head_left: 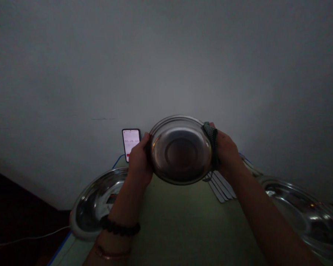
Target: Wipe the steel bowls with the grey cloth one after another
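Observation:
A shiny metal bowl [181, 149] is held up above the table, its rounded underside with a ringed base turned toward me. My left hand [140, 160] grips the bowl's left edge, thumb on top. On the right side, my right hand [226, 151] is closed on the rim with a dark green cloth [212, 142] pressed between fingers and metal. Part of each hand's fingers is hidden behind the bowl.
A large metal basin [83, 210] stands at the left and another basin [302, 210] at the right. Several flat grey strips [222, 186] lie on the pale green table [180, 225]. A phone [131, 142] showing a timer leans against the wall [166, 66].

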Demonstrator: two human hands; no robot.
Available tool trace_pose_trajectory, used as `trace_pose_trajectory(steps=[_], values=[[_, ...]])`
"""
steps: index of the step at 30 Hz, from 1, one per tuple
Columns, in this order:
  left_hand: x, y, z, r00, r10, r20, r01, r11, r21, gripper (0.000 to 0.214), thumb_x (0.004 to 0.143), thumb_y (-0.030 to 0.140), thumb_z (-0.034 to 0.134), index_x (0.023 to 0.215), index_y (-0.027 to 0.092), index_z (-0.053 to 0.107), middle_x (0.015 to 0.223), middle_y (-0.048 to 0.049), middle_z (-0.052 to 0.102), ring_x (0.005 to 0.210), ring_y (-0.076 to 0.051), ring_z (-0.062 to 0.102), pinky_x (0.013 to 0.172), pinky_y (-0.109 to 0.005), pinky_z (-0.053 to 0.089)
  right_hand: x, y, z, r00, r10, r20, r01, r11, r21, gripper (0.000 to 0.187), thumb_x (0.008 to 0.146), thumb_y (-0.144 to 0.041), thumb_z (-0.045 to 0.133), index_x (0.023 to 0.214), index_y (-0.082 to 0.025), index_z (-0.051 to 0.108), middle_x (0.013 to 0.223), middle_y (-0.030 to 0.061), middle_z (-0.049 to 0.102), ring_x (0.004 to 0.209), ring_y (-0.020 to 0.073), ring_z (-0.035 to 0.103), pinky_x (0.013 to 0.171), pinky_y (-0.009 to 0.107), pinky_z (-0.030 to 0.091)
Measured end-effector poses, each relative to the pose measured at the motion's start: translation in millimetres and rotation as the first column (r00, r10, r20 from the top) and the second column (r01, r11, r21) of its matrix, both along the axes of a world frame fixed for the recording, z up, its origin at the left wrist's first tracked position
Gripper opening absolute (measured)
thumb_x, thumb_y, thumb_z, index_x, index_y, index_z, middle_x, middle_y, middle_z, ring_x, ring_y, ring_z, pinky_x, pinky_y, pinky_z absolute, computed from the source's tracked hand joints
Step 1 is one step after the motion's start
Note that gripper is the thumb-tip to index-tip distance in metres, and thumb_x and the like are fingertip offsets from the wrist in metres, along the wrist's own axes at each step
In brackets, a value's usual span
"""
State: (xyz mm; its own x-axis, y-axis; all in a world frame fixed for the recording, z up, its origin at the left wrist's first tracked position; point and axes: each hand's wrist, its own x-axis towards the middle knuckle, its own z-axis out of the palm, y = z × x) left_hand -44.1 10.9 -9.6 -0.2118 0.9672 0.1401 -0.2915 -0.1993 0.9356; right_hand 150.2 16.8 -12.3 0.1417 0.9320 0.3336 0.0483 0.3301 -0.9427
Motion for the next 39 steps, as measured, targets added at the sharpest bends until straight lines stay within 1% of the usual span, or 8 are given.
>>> trace_pose_trajectory(steps=[7, 11, 17, 23, 27, 32, 36, 39], values=[[1, -14, 1.9, 0.841, -0.255, -0.478, 0.265, 0.963, -0.048, 0.032, 0.079, 0.044, 0.058, 0.058, 0.02, 0.065, 0.057, -0.001, 0.062, 0.054, -0.014, 0.053, 0.05, -0.026, 0.04, 22, -12, 12.1, 0.892, 0.334, 0.305, -0.326, 0.942, -0.08, 0.034, 0.08, -0.052, 0.059, 0.07, -0.02, 0.062, 0.066, -0.0016, 0.058, 0.059, 0.0113, 0.049, 0.057, 0.024, 0.038], [3, -20, 6.7, 0.75, -0.235, -0.618, 0.271, 0.962, -0.037, 0.045, 0.081, 0.055, 0.054, 0.055, 0.018, 0.061, 0.051, 0.0019, 0.054, 0.048, -0.011, 0.044, 0.045, -0.024, 0.031, 14, -14, 12.7, 0.843, 0.368, 0.393, -0.368, 0.926, -0.079, 0.033, 0.083, -0.049, 0.057, 0.073, -0.019, 0.064, 0.067, -0.0019, 0.058, 0.062, 0.0109, 0.049, 0.059, 0.024, 0.038], [-5, -4, 0.0, 0.988, -0.088, -0.127, 0.081, 0.995, -0.062, 0.034, 0.074, 0.05, 0.065, 0.064, 0.017, 0.065, 0.054, 0.0009, 0.06, 0.047, -0.012, 0.051, 0.047, -0.025, 0.038, -1, -4, 0.0, 0.978, 0.192, 0.086, -0.191, 0.981, -0.021, 0.044, 0.078, -0.062, 0.055, 0.069, -0.019, 0.061, 0.06, -0.0039, 0.055, 0.056, 0.01, 0.048, 0.055, 0.023, 0.038], [-3, 6, -0.2, 0.972, 0.031, 0.235, 0.007, 0.988, -0.156, 0.023, 0.081, 0.032, 0.054, 0.068, 0.017, 0.065, 0.058, 0.0017, 0.062, 0.057, -0.013, 0.057, 0.059, -0.025, 0.046, -5, 2, -7.5, 0.995, 0.022, -0.1, -0.028, 0.998, -0.059, 0.046, 0.074, -0.066, 0.056, 0.068, -0.02, 0.059, 0.057, -0.005, 0.055, 0.054, 0.0111, 0.046, 0.052, 0.023, 0.037], [-6, -1, 3.6, 0.987, -0.132, -0.091, 0.123, 0.988, -0.097, 0.024, 0.077, 0.03, 0.055, 0.059, 0.017, 0.063, 0.055, 0.0018, 0.06, 0.052, -0.012, 0.053, 0.054, -0.022, 0.043, 10, 0, -1.9, 0.986, 0.166, 0.003, -0.166, 0.984, -0.067, 0.042, 0.074, -0.061, 0.06, 0.07, -0.02, 0.063, 0.061, -0.0036, 0.06, 0.056, 0.0112, 0.049, 0.054, 0.023, 0.038], [-4, -17, 7.3, 0.737, -0.341, -0.584, 0.348, 0.932, -0.105, 0.036, 0.081, 0.049, 0.057, 0.066, 0.017, 0.065, 0.06, 0.0017, 0.059, 0.055, -0.01, 0.049, 0.05, -0.021, 0.036, 10, -9, 3.2, 0.85, 0.419, 0.319, -0.407, 0.907, -0.107, 0.038, 0.081, -0.054, 0.056, 0.073, -0.019, 0.067, 0.071, -0.0004, 0.065, 0.064, 0.0119, 0.054, 0.059, 0.024, 0.04], [-6, -17, 6.0, 0.714, -0.294, -0.635, 0.325, 0.943, -0.071, 0.039, 0.081, 0.051, 0.056, 0.065, 0.016, 0.065, 0.057, 0.0018, 0.056, 0.053, -0.01, 0.048, 0.05, -0.021, 0.034, -1, -9, 1.3, 0.825, 0.404, 0.396, -0.427, 0.904, -0.034, 0.04, 0.085, -0.054, 0.05, 0.073, -0.019, 0.066, 0.069, -0.0015, 0.062, 0.064, 0.0113, 0.053, 0.062, 0.025, 0.04], [-12, -10, 4.1, 0.824, -0.275, -0.495, 0.272, 0.959, -0.08, 0.037, 0.077, 0.05, 0.062, 0.062, 0.016, 0.065, 0.054, 0.0012, 0.058, 0.049, -0.01, 0.048, 0.047, -0.021, 0.034, -2, -5, -1.1, 0.862, 0.35, 0.366, -0.386, 0.922, 0.028, 0.039, 0.085, -0.053, 0.053, 0.071, -0.019, 0.065, 0.067, -0.0022, 0.061, 0.064, 0.011, 0.052, 0.063, 0.024, 0.04]])
